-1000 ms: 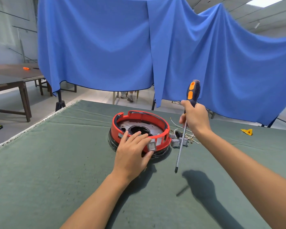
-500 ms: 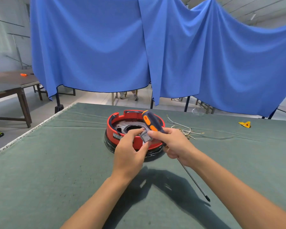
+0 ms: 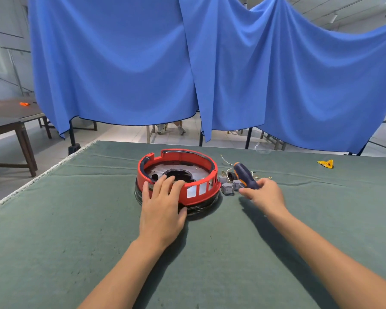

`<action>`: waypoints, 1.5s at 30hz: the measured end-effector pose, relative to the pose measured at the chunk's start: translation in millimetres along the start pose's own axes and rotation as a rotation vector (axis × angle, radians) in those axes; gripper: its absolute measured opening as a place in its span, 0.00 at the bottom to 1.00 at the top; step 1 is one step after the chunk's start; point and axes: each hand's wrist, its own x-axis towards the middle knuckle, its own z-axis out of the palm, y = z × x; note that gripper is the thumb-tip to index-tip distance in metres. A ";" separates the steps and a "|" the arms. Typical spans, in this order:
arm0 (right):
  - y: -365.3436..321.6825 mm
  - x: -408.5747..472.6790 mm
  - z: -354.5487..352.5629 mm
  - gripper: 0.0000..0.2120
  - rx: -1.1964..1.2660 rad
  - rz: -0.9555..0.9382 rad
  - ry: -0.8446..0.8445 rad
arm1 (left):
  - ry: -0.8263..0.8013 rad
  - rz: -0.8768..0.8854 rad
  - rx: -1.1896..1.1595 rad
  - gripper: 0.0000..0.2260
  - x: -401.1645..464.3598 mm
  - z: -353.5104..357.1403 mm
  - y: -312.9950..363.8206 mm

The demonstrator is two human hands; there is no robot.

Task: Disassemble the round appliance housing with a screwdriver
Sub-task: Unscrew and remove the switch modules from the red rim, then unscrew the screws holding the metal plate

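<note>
The round red housing [image 3: 188, 162] with a black base ring sits mid-table, its metal plate and dark centre hole showing inside. My left hand [image 3: 163, 208] rests on its near rim, fingers laid over the edge into the ring. To the right, my right hand [image 3: 265, 196] grips the screwdriver [image 3: 245, 175] by its dark blue and orange handle; the shaft is hidden behind the hand. Small grey components [image 3: 228, 187] lie on the cloth between the housing and my right hand.
A green cloth [image 3: 76, 230] covers the table; its left edge runs diagonally. Loose wires [image 3: 226, 160] lie behind the grey parts. A yellow piece [image 3: 325, 163] lies far right. Blue drapes [image 3: 232, 70] hang behind, and a wooden table [image 3: 11, 123] stands at left.
My right hand has moved right, away from the housing, carrying the screwdriver. The grey component pinched at the rim half a second ago now lies with the other parts. My left hand lies flatter over the rim.
</note>
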 end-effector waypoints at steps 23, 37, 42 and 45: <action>-62.0 -26.3 -4.4 0.11 0.135 -0.216 -0.040 | 0.431 -0.374 -0.737 0.17 14.5 -32.8 -2.1; -113.9 -61.4 -13.3 0.19 0.322 -0.460 -0.065 | 0.467 -1.257 -1.567 0.11 23.0 -36.9 -32.3; -130.4 -70.2 -15.2 0.18 0.235 -0.707 0.064 | 0.170 -1.309 -1.539 0.10 12.7 -20.4 -49.1; -137.9 -71.2 -14.1 0.20 0.106 -0.828 0.134 | 0.138 -1.265 -1.515 0.12 15.2 -21.9 -53.7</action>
